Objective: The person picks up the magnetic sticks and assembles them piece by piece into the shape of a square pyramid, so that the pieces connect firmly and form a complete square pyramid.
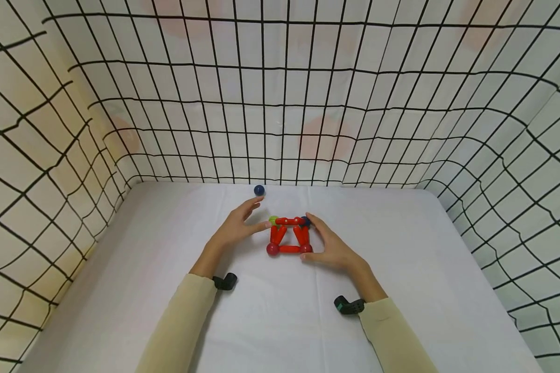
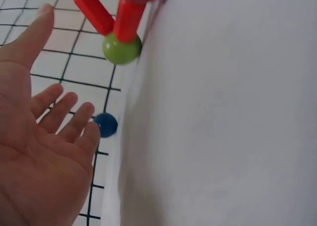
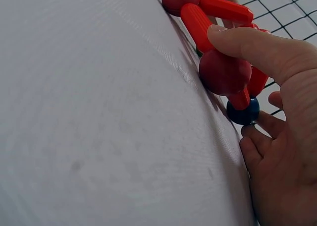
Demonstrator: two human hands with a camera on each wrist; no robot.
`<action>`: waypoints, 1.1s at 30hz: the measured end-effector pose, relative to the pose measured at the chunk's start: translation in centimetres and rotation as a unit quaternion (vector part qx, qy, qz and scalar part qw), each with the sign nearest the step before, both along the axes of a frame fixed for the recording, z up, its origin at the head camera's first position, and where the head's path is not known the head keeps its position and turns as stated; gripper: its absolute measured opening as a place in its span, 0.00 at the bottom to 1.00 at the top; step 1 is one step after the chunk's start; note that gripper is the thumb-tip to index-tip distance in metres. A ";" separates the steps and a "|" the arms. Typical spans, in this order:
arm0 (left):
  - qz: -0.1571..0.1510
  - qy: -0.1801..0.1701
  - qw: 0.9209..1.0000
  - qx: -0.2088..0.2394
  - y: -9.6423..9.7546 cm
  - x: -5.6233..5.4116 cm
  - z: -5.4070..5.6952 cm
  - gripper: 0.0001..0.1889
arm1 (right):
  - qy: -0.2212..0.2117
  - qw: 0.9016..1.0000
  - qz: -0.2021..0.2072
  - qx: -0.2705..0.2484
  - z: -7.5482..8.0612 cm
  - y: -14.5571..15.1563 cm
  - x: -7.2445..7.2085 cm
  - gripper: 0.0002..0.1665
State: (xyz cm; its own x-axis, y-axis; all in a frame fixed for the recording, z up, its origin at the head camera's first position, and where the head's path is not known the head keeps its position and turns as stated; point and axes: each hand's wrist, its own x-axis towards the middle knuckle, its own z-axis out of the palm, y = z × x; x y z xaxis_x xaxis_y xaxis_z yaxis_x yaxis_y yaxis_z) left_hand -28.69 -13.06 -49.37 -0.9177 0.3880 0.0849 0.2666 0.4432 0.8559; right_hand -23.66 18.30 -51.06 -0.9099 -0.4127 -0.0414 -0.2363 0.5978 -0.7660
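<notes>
A ball-and-rod model (image 1: 289, 249) made of red rods rests on the white cloth, with dark red balls (image 1: 273, 249) at its near corners. Its far corners carry a green ball (image 1: 273, 220) and a dark blue ball (image 3: 242, 111). My right hand (image 1: 333, 249) holds the model's right side, thumb by the near red ball (image 3: 225, 72) and fingers at the dark blue one. To the left, my left hand (image 1: 237, 223) is spread with nothing in its palm, its thumb pointing toward the green corner. Just beyond its fingertips lies a loose blue ball (image 1: 259, 190).
White cloth covers the table (image 1: 270, 321). A black wire grid (image 1: 284, 103) stands along the back and both sides, close behind the loose ball. Each wrist wears a small black camera (image 1: 225, 281).
</notes>
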 end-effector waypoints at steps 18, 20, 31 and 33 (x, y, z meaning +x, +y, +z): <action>0.069 -0.009 0.994 -0.084 0.7 -6.0 0.4 0.45 | -0.030 0.999 -0.015 -0.028 -0.5 0.1 0.1 0.70; 0.066 -0.003 0.993 -0.097 0.9 -6.2 0.4 0.44 | -0.031 0.999 -0.015 -0.028 -0.5 0.1 0.1 0.70; 0.122 0.020 0.988 -0.088 1.4 -6.2 0.4 0.23 | -0.032 0.999 -0.015 -0.028 -0.4 0.1 -0.1 0.69; 0.139 0.019 0.988 -0.072 1.4 -6.2 0.3 0.20 | -0.032 0.999 -0.017 -0.027 -0.4 0.1 -0.1 0.69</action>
